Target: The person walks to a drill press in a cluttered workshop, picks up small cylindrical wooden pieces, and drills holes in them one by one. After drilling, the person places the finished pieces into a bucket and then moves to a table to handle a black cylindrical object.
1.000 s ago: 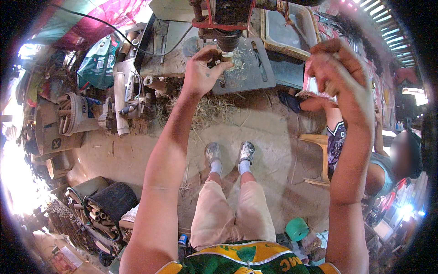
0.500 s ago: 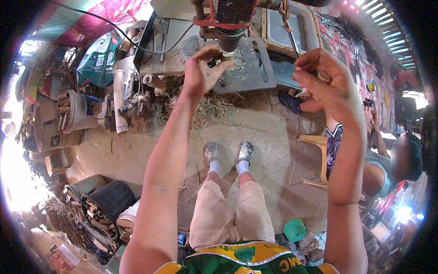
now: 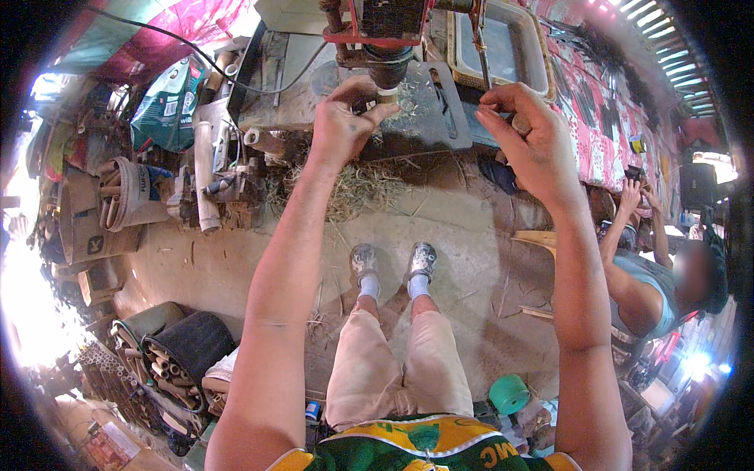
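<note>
My left hand [image 3: 349, 118] is closed around a short pale tube piece [image 3: 388, 96], its fingers and thumb pinching it right under the chuck of a red drill press [image 3: 385, 59]. The piece stands upright above a dark metal work table [image 3: 428, 118] strewn with shavings. My right hand [image 3: 534, 133] is raised on the right, thumb and forefinger at the lower end of the press's thin metal lever [image 3: 481, 59]. A small round brownish thing [image 3: 521, 123] shows among its curled fingers; its kind is unclear.
A shallow plastic tray [image 3: 503, 47] stands behind the lever. Shavings [image 3: 353, 188] lie heaped below the bench. Left are a bucket [image 3: 129, 192] of tubes and a black bin [image 3: 188, 345]. Another person [image 3: 640, 286] sits at right, hands around a dark device, near a yellow stool [image 3: 538, 242].
My right hand has moved left and slightly inward, and the lever has swung left with it. My left hand has shifted slightly left with the pale piece. The other person's arms show more.
</note>
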Demonstrator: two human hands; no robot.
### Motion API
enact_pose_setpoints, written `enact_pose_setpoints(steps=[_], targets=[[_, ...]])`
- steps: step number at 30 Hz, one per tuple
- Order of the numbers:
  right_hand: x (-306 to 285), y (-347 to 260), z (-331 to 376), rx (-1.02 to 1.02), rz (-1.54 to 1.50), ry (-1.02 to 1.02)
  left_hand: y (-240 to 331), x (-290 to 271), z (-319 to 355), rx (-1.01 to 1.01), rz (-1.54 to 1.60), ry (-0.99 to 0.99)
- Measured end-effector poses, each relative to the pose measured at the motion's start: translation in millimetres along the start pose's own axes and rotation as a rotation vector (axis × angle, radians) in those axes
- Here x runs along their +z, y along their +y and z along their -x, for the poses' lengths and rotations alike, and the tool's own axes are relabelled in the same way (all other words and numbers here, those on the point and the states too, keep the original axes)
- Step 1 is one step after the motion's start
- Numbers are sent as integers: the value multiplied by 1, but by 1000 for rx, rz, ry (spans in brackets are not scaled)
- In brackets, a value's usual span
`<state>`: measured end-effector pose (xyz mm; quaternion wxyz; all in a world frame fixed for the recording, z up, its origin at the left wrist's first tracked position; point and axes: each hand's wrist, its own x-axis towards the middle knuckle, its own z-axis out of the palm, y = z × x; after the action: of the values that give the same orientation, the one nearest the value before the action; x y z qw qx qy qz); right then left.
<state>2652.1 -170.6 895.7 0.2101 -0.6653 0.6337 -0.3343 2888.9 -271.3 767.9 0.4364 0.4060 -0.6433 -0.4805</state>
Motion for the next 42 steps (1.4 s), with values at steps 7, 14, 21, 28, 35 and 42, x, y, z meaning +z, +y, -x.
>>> enact_pose_setpoints(steps=[7, 14, 21, 28, 35, 42], targets=[[6, -6, -3, -61, 76, 49, 3, -2, 2, -48, 61, -14], [-45, -44, 6, 142, -572, -24, 2, -1, 0, 85, -39, 18], [-27, -26, -7, 47, -62, -160, 1, 1, 3, 70, -124, 57], [15, 21, -21, -163, 155, 30, -11, 1, 1, 20, -114, 113], [30, 54, -46, -336, 369, 125, -5, 1, 1, 82, -70, 94], [36, 71, -85, -394, 496, 188, -7, -2, 3, 161, -148, 59]])
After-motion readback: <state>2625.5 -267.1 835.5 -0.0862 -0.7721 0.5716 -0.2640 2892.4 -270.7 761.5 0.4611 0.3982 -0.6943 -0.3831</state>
